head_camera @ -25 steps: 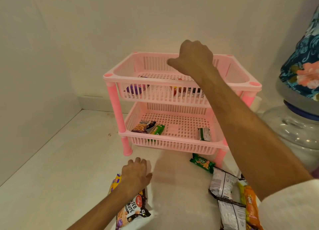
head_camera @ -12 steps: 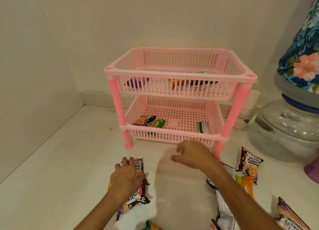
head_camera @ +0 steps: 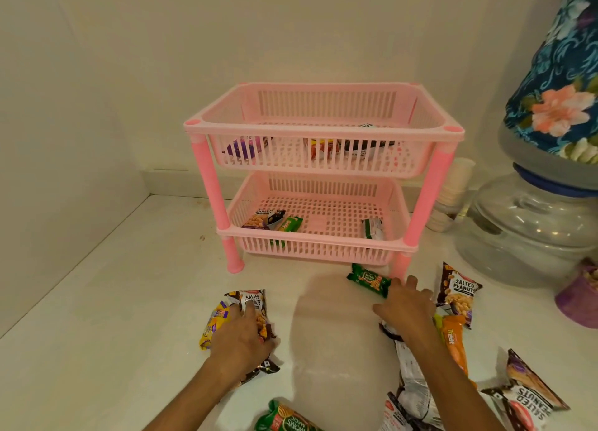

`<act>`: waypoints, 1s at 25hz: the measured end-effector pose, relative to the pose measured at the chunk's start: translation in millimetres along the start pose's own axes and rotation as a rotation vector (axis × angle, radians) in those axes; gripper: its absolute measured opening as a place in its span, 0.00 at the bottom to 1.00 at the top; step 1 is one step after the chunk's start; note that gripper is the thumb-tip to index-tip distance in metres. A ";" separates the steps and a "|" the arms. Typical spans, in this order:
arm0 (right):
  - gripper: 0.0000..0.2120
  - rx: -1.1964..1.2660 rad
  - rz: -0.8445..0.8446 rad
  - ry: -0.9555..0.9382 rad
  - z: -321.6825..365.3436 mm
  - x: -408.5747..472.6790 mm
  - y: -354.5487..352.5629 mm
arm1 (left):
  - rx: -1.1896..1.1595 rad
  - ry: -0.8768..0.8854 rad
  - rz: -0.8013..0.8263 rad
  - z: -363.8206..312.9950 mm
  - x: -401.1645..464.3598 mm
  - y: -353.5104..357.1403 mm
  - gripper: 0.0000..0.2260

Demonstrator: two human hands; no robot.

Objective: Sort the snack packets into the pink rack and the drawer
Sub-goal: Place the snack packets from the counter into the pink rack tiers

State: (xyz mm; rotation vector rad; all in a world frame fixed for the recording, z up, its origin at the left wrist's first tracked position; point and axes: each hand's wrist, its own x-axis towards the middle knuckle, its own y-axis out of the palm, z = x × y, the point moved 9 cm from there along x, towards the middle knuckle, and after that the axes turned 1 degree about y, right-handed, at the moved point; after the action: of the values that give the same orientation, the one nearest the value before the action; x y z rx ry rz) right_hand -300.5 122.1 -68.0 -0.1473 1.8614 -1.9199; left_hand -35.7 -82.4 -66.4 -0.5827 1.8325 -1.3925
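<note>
The pink rack (head_camera: 323, 128) has two tiers and stands against the back wall. Its top tier holds a purple packet (head_camera: 243, 147) and red and dark packets (head_camera: 339, 148). Three small packets lie in the bottom tier (head_camera: 310, 236). My left hand (head_camera: 241, 338) rests flat on a salted peanuts packet (head_camera: 254, 301) on the white counter. My right hand (head_camera: 404, 306) is spread, fingertips touching a green biscuit packet (head_camera: 369, 278) by the rack's front right leg. No drawer is in view.
Loose packets lie around my right arm: salted peanuts (head_camera: 458, 293), an orange packet (head_camera: 453, 343), white ones (head_camera: 411, 375), another peanuts packet (head_camera: 527, 398). A green packet (head_camera: 284, 419) lies at the bottom edge. A glass water jar (head_camera: 524, 233), cups (head_camera: 453, 194) and a purple tub (head_camera: 579, 298) stand on the right.
My right hand came down from the rack's top tier to the counter and moved right to the green biscuit packet. My left hand stayed on the peanuts packet.
</note>
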 end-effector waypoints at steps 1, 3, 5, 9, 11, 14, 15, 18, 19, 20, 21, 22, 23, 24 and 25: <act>0.31 0.000 0.012 -0.011 -3.3 0.6 6.2 | -0.006 0.006 0.000 -1.2 -1.0 0.5 0.40; 0.32 0.023 0.016 -0.028 -8.6 -1.2 15.3 | -0.009 0.010 0.012 -1.6 -2.0 -0.9 0.37; 0.33 0.071 0.016 -0.012 -12.5 -5.3 21.4 | -0.017 0.013 0.025 -0.4 -1.1 -4.6 0.37; 0.32 0.094 -0.003 -0.017 -9.2 -8.3 20.2 | -0.024 0.026 0.032 -1.4 1.3 -12.9 0.33; 0.31 0.098 0.012 -0.038 -5.6 -7.2 15.4 | 0.003 0.035 0.021 -2.7 0.6 -15.2 0.27; 0.32 0.081 0.048 -0.075 1.2 -8.0 1.8 | 0.062 0.051 0.032 -6.1 0.8 -16.2 0.24; 0.32 0.080 0.054 -0.092 5.0 -9.2 -5.9 | 0.063 0.060 0.034 -7.7 0.8 -16.9 0.24; 0.30 0.107 0.062 -0.178 20.7 -17.4 -35.8 | 0.048 0.092 0.020 -15.4 -3.6 -26.4 0.22; 0.30 0.127 0.064 -0.212 26.9 -21.3 -47.7 | 0.036 0.104 0.014 -19.1 -6.5 -33.3 0.21; 0.30 0.151 0.062 -0.248 33.7 -25.7 -60.4 | 0.020 0.121 0.000 -23.0 -9.2 -41.9 0.21; 0.30 0.176 0.050 -0.283 40.2 -29.7 -73.3 | 0.000 0.143 -0.022 -27.8 -11.6 -52.5 0.21; 0.30 0.191 0.031 -0.313 46.7 -33.1 -86.4 | -0.024 0.167 -0.052 -32.9 -12.9 -64.1 0.22; 0.29 0.197 0.005 -0.338 52.8 -34.7 -98.5 | -0.058 0.191 -0.088 -38.4 -15.0 -78.1 0.23; 0.27 0.195 -0.019 -0.360 58.9 -34.4 -110.0 | -0.100 0.217 -0.134 -44.1 -16.1 -92.9 0.24; 0.25 0.193 -0.041 -0.378 64.8 -31.8 -119.8 | -0.146 0.248 -0.196 -50.3 -17.6 -110.0 0.25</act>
State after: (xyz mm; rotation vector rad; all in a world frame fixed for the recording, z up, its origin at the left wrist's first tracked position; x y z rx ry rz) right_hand -276.9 72.6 60.7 -0.4552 1.4302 -1.9279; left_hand -73.2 -72.4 49.5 -0.7056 2.1354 -1.5241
